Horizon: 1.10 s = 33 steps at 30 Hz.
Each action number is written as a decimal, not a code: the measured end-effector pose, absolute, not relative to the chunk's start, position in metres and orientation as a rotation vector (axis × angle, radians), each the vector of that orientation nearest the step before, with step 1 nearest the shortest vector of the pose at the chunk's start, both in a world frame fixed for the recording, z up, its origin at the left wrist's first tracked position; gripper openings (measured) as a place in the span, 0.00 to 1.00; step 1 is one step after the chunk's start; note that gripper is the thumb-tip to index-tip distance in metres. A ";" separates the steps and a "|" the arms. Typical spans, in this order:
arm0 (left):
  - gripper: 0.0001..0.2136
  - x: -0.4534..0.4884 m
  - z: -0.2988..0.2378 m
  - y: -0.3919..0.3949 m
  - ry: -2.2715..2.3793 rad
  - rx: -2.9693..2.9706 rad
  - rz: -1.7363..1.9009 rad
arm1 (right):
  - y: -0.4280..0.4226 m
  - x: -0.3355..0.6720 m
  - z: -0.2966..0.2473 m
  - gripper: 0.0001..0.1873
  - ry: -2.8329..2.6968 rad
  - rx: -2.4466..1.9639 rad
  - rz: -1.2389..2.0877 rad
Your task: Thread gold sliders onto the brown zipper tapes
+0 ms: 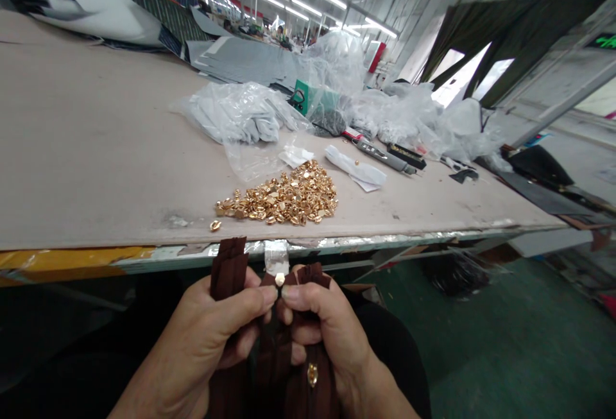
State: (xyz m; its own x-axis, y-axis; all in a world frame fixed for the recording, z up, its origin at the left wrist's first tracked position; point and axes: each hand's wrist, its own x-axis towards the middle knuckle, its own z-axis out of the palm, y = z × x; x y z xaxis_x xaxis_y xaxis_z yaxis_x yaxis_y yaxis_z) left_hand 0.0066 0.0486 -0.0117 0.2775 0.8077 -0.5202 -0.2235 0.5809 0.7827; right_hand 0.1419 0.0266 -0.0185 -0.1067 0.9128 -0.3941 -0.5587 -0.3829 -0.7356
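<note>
A wide tabletop (86,149) carries clear plastic bags (240,114) holding grey pieces. A green box (308,99) stands behind them, partly covered by plastic film (409,117). A white folded packet (356,169) lies near a grey hand tool (382,156) and a black flat item (407,156). Stacked fabric panels (120,8) lie at the far left. The floor (505,342) is green.

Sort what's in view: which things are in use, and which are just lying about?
In use: brown zipper tape pinched by left hand and right hand; gold slider between the fingertips; gold sliders pile.

Lying about: plastic bags, green box, cutter, grey fabric.
</note>
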 end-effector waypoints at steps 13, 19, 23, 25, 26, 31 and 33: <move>0.16 0.014 -0.012 0.049 1.143 0.666 0.857 | 0.033 0.141 -0.018 0.10 -0.468 -1.007 1.677; 0.16 0.014 -0.020 0.043 1.115 0.739 0.900 | 0.034 0.155 -0.015 0.14 -0.769 -1.070 1.621; 0.18 0.013 -0.023 0.041 1.104 0.769 0.938 | 0.029 0.160 -0.012 0.17 -0.905 -1.141 1.547; 0.17 0.013 -0.023 0.041 1.111 0.774 0.962 | 0.027 0.158 -0.013 0.18 -0.875 -1.168 1.533; 0.17 0.012 -0.023 0.041 1.111 0.776 0.964 | 0.027 0.157 -0.014 0.18 -0.849 -1.178 1.528; 0.17 0.009 -0.023 0.043 1.073 0.730 0.942 | 0.028 0.155 -0.015 0.17 -0.747 -1.155 1.597; 0.16 0.008 -0.023 0.043 1.065 0.719 0.945 | 0.029 0.156 -0.014 0.16 -0.713 -1.123 1.654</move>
